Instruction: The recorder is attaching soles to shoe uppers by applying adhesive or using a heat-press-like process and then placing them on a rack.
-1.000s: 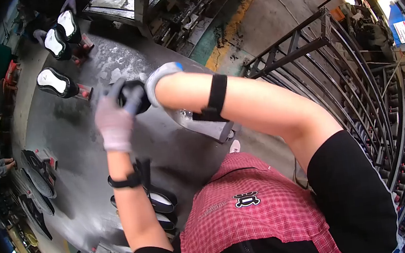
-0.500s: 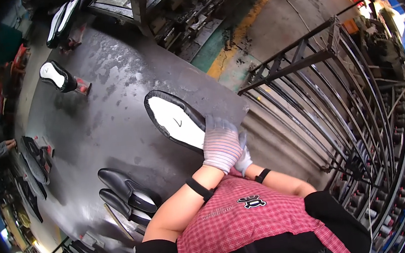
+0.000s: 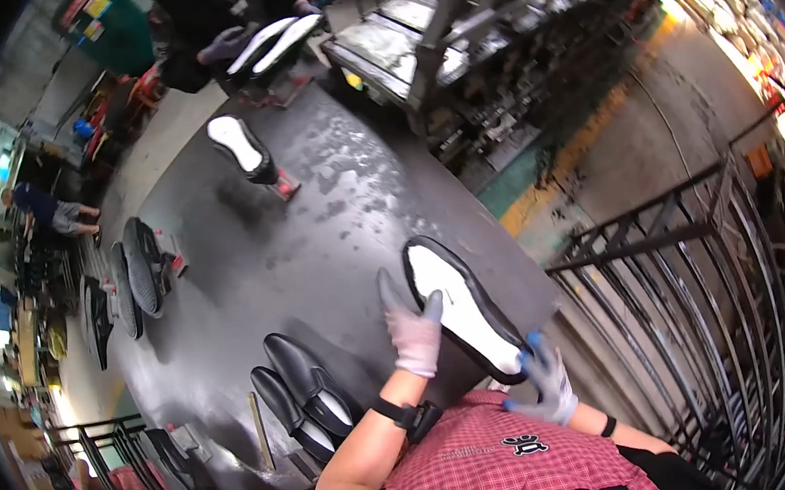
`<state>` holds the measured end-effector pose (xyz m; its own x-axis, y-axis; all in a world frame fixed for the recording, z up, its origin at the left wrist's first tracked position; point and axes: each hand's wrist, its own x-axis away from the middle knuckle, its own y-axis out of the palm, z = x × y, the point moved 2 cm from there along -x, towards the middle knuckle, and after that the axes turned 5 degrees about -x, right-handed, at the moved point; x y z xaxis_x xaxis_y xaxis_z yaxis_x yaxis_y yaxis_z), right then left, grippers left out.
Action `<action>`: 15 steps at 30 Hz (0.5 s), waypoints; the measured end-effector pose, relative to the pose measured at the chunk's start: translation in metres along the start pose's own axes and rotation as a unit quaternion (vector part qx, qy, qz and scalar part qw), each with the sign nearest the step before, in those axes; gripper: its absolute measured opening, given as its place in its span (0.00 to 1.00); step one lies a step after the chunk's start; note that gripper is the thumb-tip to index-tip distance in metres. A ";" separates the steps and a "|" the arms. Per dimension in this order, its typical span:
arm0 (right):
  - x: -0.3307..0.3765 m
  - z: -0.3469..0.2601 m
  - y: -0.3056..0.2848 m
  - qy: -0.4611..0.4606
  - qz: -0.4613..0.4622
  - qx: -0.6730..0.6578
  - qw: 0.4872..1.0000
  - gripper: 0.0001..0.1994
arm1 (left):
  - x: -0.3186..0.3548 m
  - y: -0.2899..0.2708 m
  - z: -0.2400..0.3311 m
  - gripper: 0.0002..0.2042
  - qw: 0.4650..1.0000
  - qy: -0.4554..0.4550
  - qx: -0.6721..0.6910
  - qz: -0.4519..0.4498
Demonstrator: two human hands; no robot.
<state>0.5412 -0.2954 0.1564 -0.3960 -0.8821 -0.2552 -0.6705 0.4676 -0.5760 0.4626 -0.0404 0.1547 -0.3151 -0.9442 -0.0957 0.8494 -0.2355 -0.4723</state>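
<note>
A black shoe with a white sole [image 3: 463, 310] is turned sole up at the near edge of the dark round table [image 3: 314, 235]. My left hand [image 3: 412, 332], in a pale glove, lies against the shoe's left side with thumb and fingers pointing up. My right hand [image 3: 547, 390], in a glove with blue fingertips, grips the shoe's near end from below. A black band sits on my left wrist.
A pair of black shoes [image 3: 305, 395] lies left of my left arm. Another white-soled shoe [image 3: 241, 146] stands on a holder farther back, and dark shoes [image 3: 139, 269] stand at the table's left. A person [image 3: 204, 34] opposite holds two white-soled shoes. A metal rack [image 3: 709, 306] stands to the right.
My hands, together at the shoe's near end half a second ago, have parted: the left has slid up along the shoe's left side. The shoe stays sole up.
</note>
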 end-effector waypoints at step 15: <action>-0.317 0.026 0.129 -0.073 -0.069 0.193 0.976 0.40 | -0.089 -0.053 -0.090 0.21 0.892 -0.176 0.415 -0.020</action>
<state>0.5963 0.0433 0.1430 -0.2071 -0.9468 -0.2462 -0.4135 0.3128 -0.8551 0.4072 0.0771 0.1096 -0.3242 -0.9106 0.2565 0.9073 -0.2225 0.3568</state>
